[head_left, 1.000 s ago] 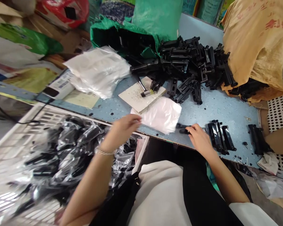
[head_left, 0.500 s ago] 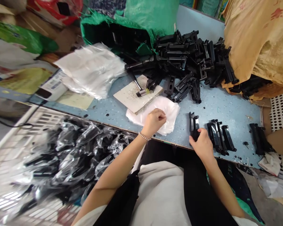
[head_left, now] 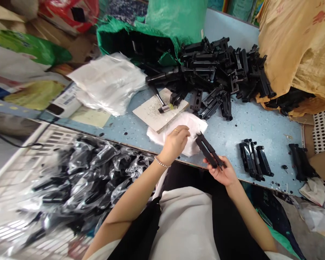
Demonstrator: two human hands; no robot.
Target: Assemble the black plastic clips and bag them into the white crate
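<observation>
Right hand grasps black part above the front edge of the worktop | left hand over plastic bags, grip unclear | step: apparently bagging | next calls for parting one bag's mouth

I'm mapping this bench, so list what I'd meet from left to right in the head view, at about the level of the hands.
Bagged black parts → left hand → black part in the right hand → cluster of loose parts → dark piece.
</observation>
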